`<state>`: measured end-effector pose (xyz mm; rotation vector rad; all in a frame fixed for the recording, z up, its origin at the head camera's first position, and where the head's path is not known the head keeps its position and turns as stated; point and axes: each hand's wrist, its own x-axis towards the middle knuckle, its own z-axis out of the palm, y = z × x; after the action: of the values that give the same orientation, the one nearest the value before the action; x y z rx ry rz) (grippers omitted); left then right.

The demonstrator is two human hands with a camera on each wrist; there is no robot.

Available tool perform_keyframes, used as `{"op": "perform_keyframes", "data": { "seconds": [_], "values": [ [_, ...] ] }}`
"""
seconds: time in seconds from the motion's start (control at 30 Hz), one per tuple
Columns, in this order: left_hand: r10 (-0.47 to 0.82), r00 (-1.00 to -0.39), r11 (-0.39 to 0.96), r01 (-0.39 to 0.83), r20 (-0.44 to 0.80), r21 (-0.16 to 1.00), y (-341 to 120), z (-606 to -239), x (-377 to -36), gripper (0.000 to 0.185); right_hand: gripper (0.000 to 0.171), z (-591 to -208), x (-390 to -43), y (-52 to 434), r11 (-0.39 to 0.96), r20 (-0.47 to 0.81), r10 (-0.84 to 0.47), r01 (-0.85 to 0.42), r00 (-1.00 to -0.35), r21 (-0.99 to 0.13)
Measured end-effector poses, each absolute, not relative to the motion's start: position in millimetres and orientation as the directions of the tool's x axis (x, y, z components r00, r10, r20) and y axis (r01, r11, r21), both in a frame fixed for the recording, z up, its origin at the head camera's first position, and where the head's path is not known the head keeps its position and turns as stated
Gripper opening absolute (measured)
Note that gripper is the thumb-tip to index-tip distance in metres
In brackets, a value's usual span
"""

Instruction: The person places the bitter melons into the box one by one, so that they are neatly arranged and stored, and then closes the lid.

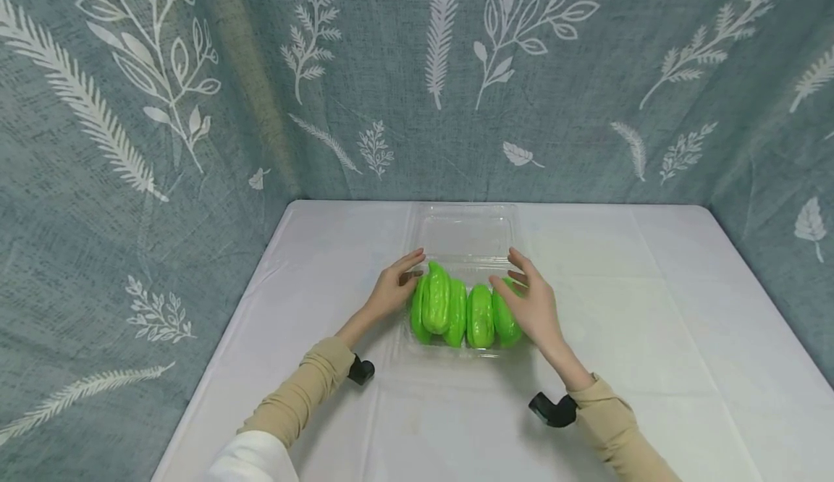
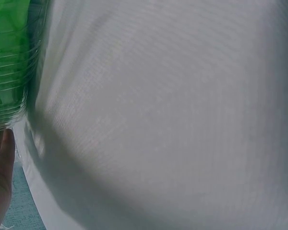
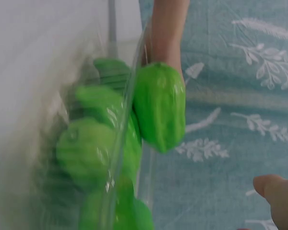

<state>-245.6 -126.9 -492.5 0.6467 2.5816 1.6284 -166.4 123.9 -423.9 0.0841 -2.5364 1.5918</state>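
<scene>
- Head: clear tray [image 1: 466, 239] on counter [image 1: 651, 337], lid laid open behind. Peppers [image 1: 464, 312] packed side by side in near half. Left hand [image 1: 391, 290] and right hand [image 1: 531, 301] flanking pile, fingers loosely spread, touching outer peppers, gripping nothing.
- Left wrist: blurred; fingertip [image 2: 2, 158] beside tray wall, peppers [image 2: 7, 57] behind.
- Right wrist: one pepper [image 3: 159, 105] riding above tray rim, too high for lid.

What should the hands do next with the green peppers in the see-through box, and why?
Probably fold the open lid forward over the green peppers. The peppers already lie packed in the clear tray, the lid lies flat behind them, and the left hand and right hand sit at the tray's sides.
</scene>
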Motion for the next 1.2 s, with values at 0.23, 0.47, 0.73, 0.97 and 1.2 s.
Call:
{"op": "perform_keyframes", "data": {
  "seconds": [0.23,0.47,0.73,0.97,1.2],
  "values": [
    [0.366,-0.907,0.349,0.339,0.206,0.874,-125,-479,-239,0.046,0.064,-422,-168,143,0.460,0.138,0.075,-0.088,-0.988,-0.884],
    [0.387,-0.904,0.361,0.333,0.185,0.871,-124,-455,-225,0.044,0.062,-426,-168,155,0.469,0.129,0.114,-0.061,-0.985,-0.881],
    [0.381,-0.906,0.353,0.326,0.183,0.877,-124,-454,-226,0.045,0.062,-424,-169,168,0.472,0.125,0.146,-0.042,-0.981,-0.881],
    [0.382,-0.908,0.357,0.318,0.174,0.878,-124,-452,-226,0.044,0.062,-425,-169,178,0.487,0.124,0.183,-0.020,-0.975,-0.873],
    [0.378,-0.909,0.379,0.326,0.176,0.866,-123,-455,-227,0.045,0.063,-427,-169,187,0.492,0.116,0.213,0.003,-0.970,-0.870]
  ]
}}
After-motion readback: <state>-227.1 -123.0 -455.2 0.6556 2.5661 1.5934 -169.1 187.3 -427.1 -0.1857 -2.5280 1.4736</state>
